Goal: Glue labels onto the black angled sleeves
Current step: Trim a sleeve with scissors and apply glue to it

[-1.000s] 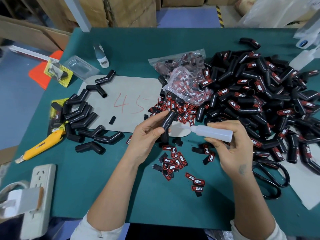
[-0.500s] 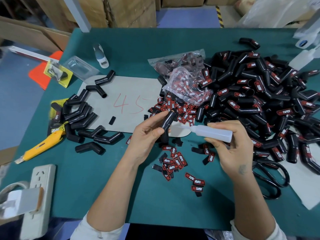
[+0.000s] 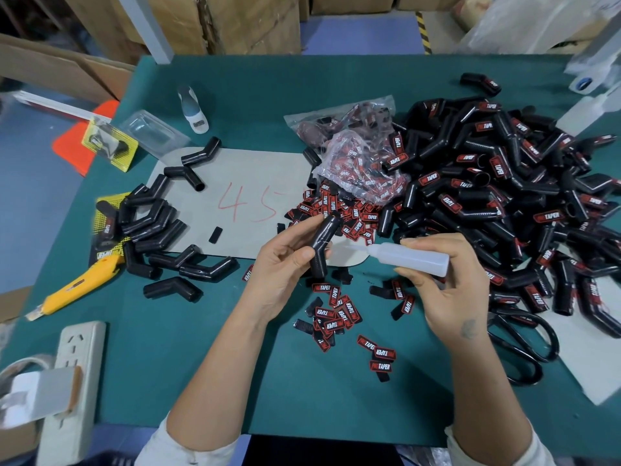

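Note:
My left hand grips a black angled sleeve upright above the table, thumb on its bend. My right hand holds a translucent glue bottle sideways, its nozzle pointing left at the sleeve, close to it. Red-and-black labels lie loose on the green table under my hands. Several more labels spill from a clear bag. A big heap of labelled sleeves fills the right side. Several unlabelled sleeves lie at the left.
A grey card marked 45 lies mid-table. A yellow utility knife and a white power strip sit at the left front. Black scissors lie at the right. A small white bottle stands farther back.

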{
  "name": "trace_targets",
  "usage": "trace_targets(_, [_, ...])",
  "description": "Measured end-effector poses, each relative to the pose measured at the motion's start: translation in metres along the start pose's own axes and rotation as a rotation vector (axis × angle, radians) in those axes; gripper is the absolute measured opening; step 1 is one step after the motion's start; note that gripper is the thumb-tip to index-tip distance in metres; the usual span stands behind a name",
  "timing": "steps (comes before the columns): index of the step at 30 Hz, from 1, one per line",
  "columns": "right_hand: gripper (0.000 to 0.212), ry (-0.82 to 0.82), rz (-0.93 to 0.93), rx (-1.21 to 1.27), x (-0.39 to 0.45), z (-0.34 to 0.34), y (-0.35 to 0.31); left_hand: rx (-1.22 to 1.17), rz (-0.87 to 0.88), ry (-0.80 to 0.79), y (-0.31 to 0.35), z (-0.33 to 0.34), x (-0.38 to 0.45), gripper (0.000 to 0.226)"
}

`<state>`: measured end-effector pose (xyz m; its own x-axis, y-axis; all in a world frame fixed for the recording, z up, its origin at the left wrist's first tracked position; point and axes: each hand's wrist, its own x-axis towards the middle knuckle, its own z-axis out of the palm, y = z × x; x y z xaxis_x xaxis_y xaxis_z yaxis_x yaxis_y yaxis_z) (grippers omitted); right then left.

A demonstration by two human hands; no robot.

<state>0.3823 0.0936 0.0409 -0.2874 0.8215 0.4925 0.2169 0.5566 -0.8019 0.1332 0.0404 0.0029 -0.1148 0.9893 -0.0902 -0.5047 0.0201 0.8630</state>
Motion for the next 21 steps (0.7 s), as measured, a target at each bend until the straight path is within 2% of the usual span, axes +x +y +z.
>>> trace_targets(21, [0.048, 0.004, -0.021, -0.010, -0.0013, -0.0023, 0.0015, -0.060, -0.003, -0.021, -0.0018, -0.0010, 0.0008, 0.053])
